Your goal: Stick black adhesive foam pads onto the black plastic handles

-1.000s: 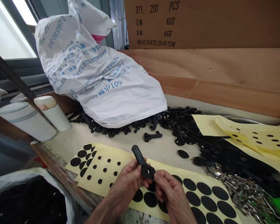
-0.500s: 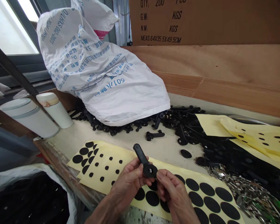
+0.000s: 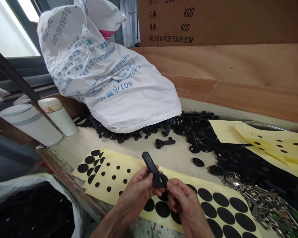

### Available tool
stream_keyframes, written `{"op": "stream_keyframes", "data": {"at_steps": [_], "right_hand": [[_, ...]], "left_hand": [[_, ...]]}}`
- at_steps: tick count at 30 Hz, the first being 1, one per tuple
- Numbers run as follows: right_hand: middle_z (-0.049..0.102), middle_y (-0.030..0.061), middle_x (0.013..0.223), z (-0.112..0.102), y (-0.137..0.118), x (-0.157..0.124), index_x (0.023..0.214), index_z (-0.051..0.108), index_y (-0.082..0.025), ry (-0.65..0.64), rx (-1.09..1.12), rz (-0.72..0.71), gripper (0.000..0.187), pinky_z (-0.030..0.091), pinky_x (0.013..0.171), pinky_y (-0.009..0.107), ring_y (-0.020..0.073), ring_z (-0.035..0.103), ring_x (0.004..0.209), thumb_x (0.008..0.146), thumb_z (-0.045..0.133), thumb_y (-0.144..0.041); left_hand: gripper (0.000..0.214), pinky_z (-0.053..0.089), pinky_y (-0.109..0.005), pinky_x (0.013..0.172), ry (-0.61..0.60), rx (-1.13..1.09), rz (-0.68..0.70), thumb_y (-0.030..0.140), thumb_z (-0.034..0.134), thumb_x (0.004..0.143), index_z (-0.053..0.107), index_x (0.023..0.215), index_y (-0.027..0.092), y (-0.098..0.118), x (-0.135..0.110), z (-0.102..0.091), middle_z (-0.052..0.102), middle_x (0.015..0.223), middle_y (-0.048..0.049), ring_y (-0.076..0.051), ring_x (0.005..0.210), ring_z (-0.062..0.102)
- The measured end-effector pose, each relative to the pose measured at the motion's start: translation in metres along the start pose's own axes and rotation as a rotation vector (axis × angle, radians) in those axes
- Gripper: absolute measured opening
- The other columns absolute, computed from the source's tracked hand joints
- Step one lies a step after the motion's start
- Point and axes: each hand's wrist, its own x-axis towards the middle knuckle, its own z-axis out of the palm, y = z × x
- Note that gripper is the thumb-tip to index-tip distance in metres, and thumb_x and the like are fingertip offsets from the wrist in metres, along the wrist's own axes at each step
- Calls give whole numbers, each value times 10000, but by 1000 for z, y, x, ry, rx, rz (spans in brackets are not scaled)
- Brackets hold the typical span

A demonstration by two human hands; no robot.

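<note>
A black plastic lever handle (image 3: pixel 150 163) with a round end is in my left hand (image 3: pixel 138 186), its thumb and fingers closed round the neck. The arm of the handle points up and left, and a small rectangular slot shows in the round end. My right hand (image 3: pixel 182 198) pinches the edge of that round end with thumb and forefinger; its other fingers are curled. Beneath both hands lies a yellow backing sheet (image 3: pixel 172 175) of round black stickers. A second yellow sheet (image 3: pixel 114 188) with small black stickers is at the left.
Behind, a white woven sack (image 3: pixel 129 96) spills black handles (image 3: pixel 193 143) over the table. One loose black disc (image 3: pixel 198 162) lies near a pile of small metal parts (image 3: pixel 270 206). Two white cups (image 3: pixel 32 125) stand left, above an open sack (image 3: pixel 67 188) of black parts.
The view has tilted down very slightly. Both hands keep the same grip on the black lever handle, with no clear movement.
</note>
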Motion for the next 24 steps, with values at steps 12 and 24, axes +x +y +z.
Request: {"op": "stream_keyframes", "data": {"at_steps": [12,24], "right_hand": [[417,-53,495,1,-3,-3,623,580,-165,1,-1,3,361,228,443,202,70,300,470,729,705,-486],[422,-50,515,1,-4,-4,641,592,-169,-3,-20,7,332,234,456,212,76,302,483,759,683,-466]], "left_hand": [[222,467,-243,642,-36,0,6,148,566,877,596,1093,105,0,0,0,642,938,-86,-137,698,626],[222,463,-244,641,-35,0,8,143,572,873,602,1091,108,1,0,0,637,993,-98,-141,711,634]]}}
